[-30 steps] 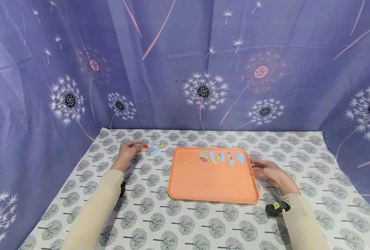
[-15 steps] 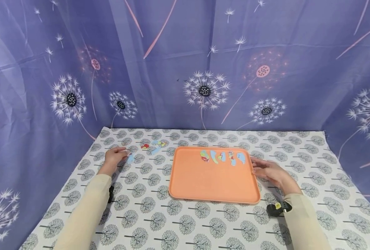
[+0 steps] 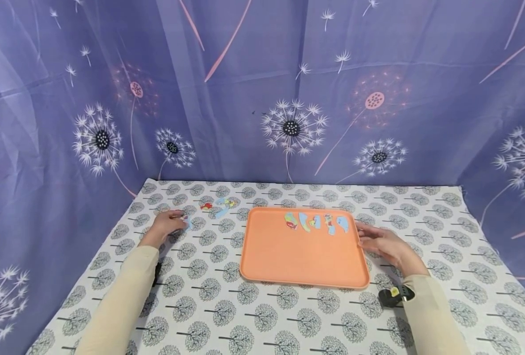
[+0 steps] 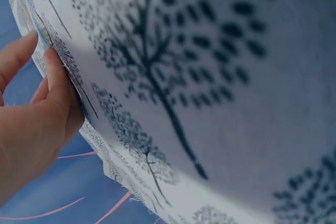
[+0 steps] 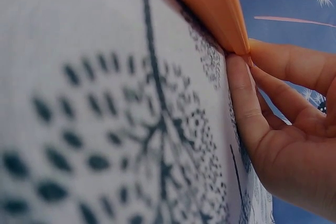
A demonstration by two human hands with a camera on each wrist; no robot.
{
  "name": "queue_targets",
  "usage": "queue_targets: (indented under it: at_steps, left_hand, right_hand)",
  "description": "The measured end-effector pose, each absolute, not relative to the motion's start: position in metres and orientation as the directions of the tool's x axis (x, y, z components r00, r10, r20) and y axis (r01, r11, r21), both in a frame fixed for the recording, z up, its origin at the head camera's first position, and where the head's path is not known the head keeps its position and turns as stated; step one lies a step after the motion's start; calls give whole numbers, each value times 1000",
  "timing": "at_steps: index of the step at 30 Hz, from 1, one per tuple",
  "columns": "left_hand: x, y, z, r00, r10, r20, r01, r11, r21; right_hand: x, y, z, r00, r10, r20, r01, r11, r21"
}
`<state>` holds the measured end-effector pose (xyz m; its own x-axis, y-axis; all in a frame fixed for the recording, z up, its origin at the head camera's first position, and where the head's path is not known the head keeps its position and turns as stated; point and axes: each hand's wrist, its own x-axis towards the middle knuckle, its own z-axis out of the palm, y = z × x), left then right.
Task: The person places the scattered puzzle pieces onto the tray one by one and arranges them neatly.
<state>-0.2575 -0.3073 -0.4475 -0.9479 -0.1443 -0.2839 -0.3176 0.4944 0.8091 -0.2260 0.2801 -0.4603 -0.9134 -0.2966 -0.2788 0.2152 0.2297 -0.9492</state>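
My left hand (image 3: 163, 227) is at the left of the cloth, its fingertips on a light-blue puzzle piece (image 3: 188, 223). In the left wrist view the thumb and a finger meet the ends of this thin piece (image 4: 42, 31), pinching it close to the cloth. My right hand (image 3: 388, 249) grips the right edge of an orange tray (image 3: 302, 261); the right wrist view has thumb and fingers at the tray's rim (image 5: 231, 22). Inside the tray, along its far side, several flat printed pieces lie in a row, among them a green-and-red one (image 3: 291, 221) and a blue one (image 3: 342, 224).
Beyond the left hand, more pieces lie on the tree-print cloth (image 3: 262, 318): a red one (image 3: 206, 206), a blue strip (image 3: 222, 212) and a blue-and-yellow one (image 3: 225, 201). A purple dandelion curtain (image 3: 227, 123) stands behind the table and along its sides.
My left hand drew back from near the red piece toward the left, uncovering the blue piece, then moved slightly right onto it. The right hand stays at the tray's edge.
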Motion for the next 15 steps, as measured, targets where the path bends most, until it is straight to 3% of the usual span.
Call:
queue_targets:
  at_steps: [15]
  left_hand:
    - [-263, -302, -447, -958, -148, -244, -284, 573, 769]
  right_hand:
    - [-227, 280, -459, -911, -295, -289, 226, 230, -947]
